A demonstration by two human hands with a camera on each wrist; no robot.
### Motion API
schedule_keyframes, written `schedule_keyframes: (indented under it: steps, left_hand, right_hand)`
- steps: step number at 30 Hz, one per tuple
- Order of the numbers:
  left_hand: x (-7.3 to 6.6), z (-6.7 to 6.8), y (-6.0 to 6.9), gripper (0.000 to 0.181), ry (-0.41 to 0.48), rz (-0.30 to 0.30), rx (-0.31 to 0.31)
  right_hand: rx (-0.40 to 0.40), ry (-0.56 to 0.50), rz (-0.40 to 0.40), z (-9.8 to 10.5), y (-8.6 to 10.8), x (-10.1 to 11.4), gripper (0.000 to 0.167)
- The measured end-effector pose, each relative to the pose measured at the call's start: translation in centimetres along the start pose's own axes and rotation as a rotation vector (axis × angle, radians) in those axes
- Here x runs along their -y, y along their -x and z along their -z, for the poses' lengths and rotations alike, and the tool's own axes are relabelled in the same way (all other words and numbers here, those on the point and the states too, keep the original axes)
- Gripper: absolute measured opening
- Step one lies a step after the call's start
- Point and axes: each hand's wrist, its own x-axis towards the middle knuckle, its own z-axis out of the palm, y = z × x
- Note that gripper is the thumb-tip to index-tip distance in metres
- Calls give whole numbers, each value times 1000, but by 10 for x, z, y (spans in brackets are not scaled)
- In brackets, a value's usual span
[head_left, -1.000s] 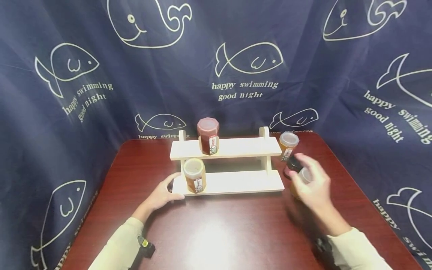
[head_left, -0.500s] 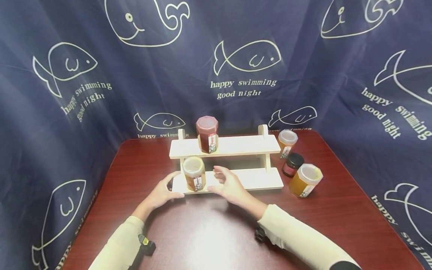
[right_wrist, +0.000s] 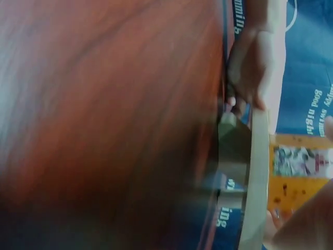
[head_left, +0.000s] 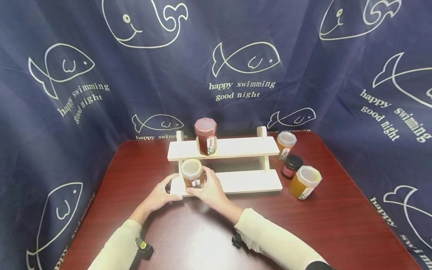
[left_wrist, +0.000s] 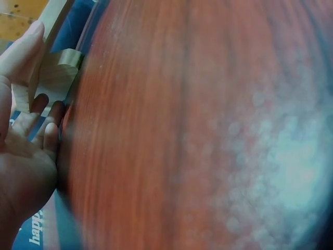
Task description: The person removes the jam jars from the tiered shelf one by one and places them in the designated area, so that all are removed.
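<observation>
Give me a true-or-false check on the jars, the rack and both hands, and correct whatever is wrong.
1. The red jar stands on the upper board. True.
2. The left hand is holding the red jar. False: it holds the left end of the lower board.
3. The right hand has its thumb and fingers around the amber jar. True.
4. Three jars stand on the table to the right of the rack: the rear jar, the black-lidded jar and the yellow jar. True.
5. Of those three, the black-lidded jar is closest to the person. False: the yellow jar is; the black-lidded jar sits between the other two.
</observation>
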Motion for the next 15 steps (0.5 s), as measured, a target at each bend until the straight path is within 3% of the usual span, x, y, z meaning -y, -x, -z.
schedule_keyframes:
  steps: [8, 15]
  left_hand:
    - [4, -1, -1, 89, 7, -8, -4]
    - [5, -3, -2, 88, -4, -15, -5]
  right_hand:
    - [-111, 72, -43, -16, -3, 4, 81]
    - [-127, 54, -44, -13, -4, 1, 75]
